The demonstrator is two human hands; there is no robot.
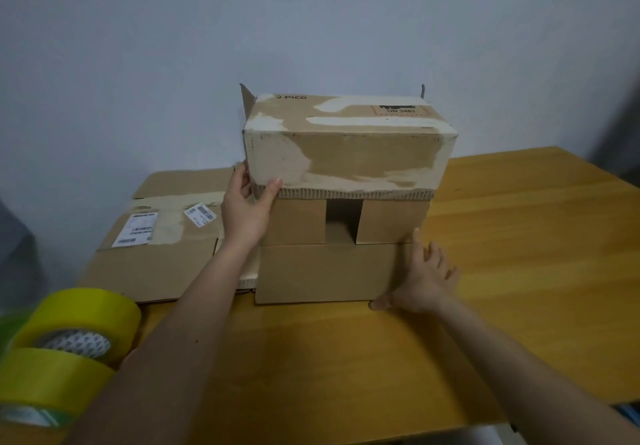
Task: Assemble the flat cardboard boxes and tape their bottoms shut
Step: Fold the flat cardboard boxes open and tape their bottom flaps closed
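I see my left hand [247, 207] pinching the upper flap's left end on the cardboard box [349, 154] at the bench [519, 237] middle — my right hand [424, 280] spread against the lower flap's right edge. Flattened boxes [162, 244] lie towards the left edge, two yellow tape rolls [69, 347] at the near-left corner.

Plain pale grey-blue wall [311, 22], unmarked, evenly and dimly lit. Wooden desk [519, 223], honey-yellow grain, set against it. Dark blurred shape at right edge.
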